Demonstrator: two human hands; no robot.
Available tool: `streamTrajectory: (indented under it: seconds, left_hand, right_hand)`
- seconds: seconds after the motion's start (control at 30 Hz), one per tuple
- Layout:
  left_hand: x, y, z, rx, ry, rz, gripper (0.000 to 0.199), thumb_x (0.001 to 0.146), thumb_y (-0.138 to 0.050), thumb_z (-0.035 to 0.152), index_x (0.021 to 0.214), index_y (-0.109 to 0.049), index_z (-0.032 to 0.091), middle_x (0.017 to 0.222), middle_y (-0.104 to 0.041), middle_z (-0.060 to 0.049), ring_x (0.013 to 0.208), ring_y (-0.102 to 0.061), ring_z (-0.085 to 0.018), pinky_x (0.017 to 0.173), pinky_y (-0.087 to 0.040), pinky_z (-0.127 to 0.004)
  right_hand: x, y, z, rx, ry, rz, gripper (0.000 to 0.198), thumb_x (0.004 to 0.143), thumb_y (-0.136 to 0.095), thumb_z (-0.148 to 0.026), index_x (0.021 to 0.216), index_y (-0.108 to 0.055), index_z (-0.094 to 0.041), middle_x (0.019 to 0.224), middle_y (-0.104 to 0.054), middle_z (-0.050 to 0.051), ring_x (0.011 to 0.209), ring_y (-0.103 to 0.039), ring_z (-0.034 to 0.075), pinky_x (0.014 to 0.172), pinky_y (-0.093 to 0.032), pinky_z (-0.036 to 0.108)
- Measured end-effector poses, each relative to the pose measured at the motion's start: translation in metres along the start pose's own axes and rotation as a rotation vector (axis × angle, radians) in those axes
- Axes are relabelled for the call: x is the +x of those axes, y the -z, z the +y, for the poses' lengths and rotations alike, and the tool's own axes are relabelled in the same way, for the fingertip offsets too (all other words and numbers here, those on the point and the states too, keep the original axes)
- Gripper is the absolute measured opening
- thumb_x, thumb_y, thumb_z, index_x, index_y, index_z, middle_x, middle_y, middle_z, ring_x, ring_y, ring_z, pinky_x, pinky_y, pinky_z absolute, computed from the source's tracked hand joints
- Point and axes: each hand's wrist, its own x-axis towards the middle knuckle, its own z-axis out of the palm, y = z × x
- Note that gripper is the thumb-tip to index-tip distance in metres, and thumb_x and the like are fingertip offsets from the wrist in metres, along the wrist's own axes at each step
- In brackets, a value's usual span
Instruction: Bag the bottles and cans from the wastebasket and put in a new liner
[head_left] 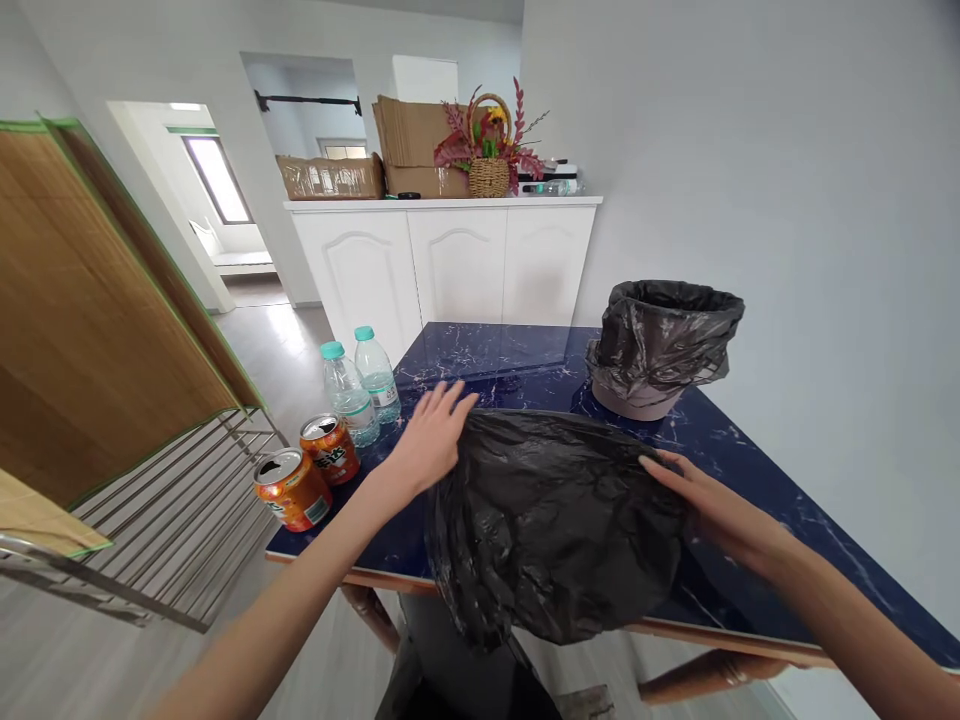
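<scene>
A black plastic garbage bag [570, 520] is spread over the table's near side and hangs down past its front edge. My left hand [433, 440] lies at the bag's left upper corner, palm down, its fingers stretched out and apart. At the opposite corner, my right hand [697, 495] has its thumb on the bag's edge with the other fingers behind, partly hidden. Beyond it stands a bin [637, 400], lined with another black bag [667, 335] folded over its rim.
Left of my left hand stand two orange drink cans [296, 490] and two clear plastic bottles [349, 395] with teal caps. The dark blue marbled table [495, 365] has a wooden edge. A metal rack [195, 530] stands left; a white cabinet [457, 260] is behind.
</scene>
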Motion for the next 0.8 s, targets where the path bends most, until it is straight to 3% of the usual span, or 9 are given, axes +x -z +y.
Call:
streamTrajectory:
  seconds: [0.1,0.13,0.2,0.3,0.43,0.53,0.63,0.7,0.8]
  left_hand:
    - [-0.022,-0.001,0.042,-0.282,-0.204,0.032,0.058,0.106,-0.035,0.014,0.163,-0.041,0.021,0.172,-0.043,-0.008,0.161,-0.036,-0.019,0.134,-0.029,-0.038]
    - [-0.028,-0.006,0.054,-0.323,-0.226,-0.004,0.054,0.111,-0.033,0.026,0.164,-0.039,0.022,0.171,-0.045,-0.008,0.162,-0.034,-0.02,0.134,-0.029,-0.04]
    - [-0.036,-0.023,0.068,-0.332,-0.202,-0.143,0.063,0.114,-0.032,0.051,0.169,-0.033,0.02,0.175,-0.037,-0.011,0.166,-0.024,-0.029,0.135,-0.024,-0.05]
    - [-0.034,-0.054,0.059,-0.252,-0.077,-0.329,0.083,0.109,-0.026,0.069,0.173,-0.024,0.017,0.179,-0.018,-0.015,0.167,-0.011,-0.04,0.133,-0.018,-0.062]
    - [-0.016,-0.074,0.01,-0.099,0.028,-0.335,0.074,0.11,-0.034,0.061,0.17,-0.032,0.018,0.178,-0.025,-0.017,0.166,-0.018,-0.041,0.13,-0.02,-0.063]
    - [-0.003,-0.06,-0.016,-0.048,0.09,-0.257,0.062,0.109,-0.042,0.042,0.163,-0.044,0.012,0.169,-0.041,-0.026,0.162,-0.027,-0.047,0.126,-0.021,-0.072]
    - [0.005,-0.04,-0.005,-0.037,0.071,-0.154,0.057,0.108,-0.039,0.03,0.159,-0.049,0.009,0.165,-0.048,-0.027,0.161,-0.031,-0.044,0.129,-0.018,-0.068]
    - [0.008,-0.035,0.021,-0.063,0.003,-0.113,0.056,0.11,-0.035,0.034,0.159,-0.05,0.012,0.166,-0.049,-0.02,0.16,-0.036,-0.036,0.133,-0.019,-0.054]
    - [0.012,-0.051,0.06,-0.168,-0.091,-0.133,0.071,0.111,-0.03,0.06,0.165,-0.042,0.017,0.171,-0.044,-0.013,0.162,-0.033,-0.034,0.134,-0.022,-0.051]
  right_hand:
    - [-0.004,0.003,-0.002,0.123,0.022,-0.117,0.054,0.096,-0.061,-0.067,0.129,-0.067,-0.025,0.128,-0.079,0.013,0.124,-0.073,0.035,0.092,-0.065,0.044]
    - [-0.003,0.004,-0.002,0.125,0.024,-0.107,0.05,0.094,-0.064,-0.064,0.125,-0.07,-0.025,0.126,-0.079,0.013,0.123,-0.074,0.035,0.093,-0.065,0.044]
    - [0.0,0.005,0.0,0.096,0.026,-0.045,0.05,0.088,-0.072,-0.06,0.123,-0.07,-0.025,0.124,-0.08,0.012,0.118,-0.076,0.035,0.094,-0.065,0.044]
    - [0.005,0.009,0.007,-0.016,0.088,0.093,0.061,0.079,-0.083,-0.06,0.126,-0.066,-0.025,0.121,-0.081,0.012,0.113,-0.077,0.035,0.094,-0.065,0.045]
    - [0.004,0.017,0.013,-0.217,0.171,0.285,0.069,0.07,-0.086,-0.064,0.121,-0.063,-0.024,0.106,-0.082,0.011,0.102,-0.078,0.036,0.085,-0.065,0.045]
    - [-0.002,0.022,0.011,-0.254,0.057,0.191,0.075,0.071,-0.084,-0.069,0.127,-0.061,-0.024,0.112,-0.081,0.012,0.1,-0.078,0.036,0.077,-0.064,0.041]
    - [-0.011,0.023,0.005,-0.289,-0.077,0.021,0.081,0.08,-0.075,-0.078,0.141,-0.055,-0.028,0.132,-0.075,0.015,0.11,-0.076,0.036,0.077,-0.066,0.041]
    - [-0.016,0.018,0.002,-0.395,0.027,0.085,0.088,0.081,-0.07,-0.081,0.146,-0.051,-0.025,0.138,-0.07,0.02,0.117,-0.073,0.039,0.089,-0.065,0.047]
    - [-0.024,-0.004,-0.001,-0.635,0.47,0.36,0.082,0.093,-0.061,-0.074,0.151,-0.047,-0.018,0.151,-0.057,0.024,0.138,-0.061,0.04,0.115,-0.051,0.057]
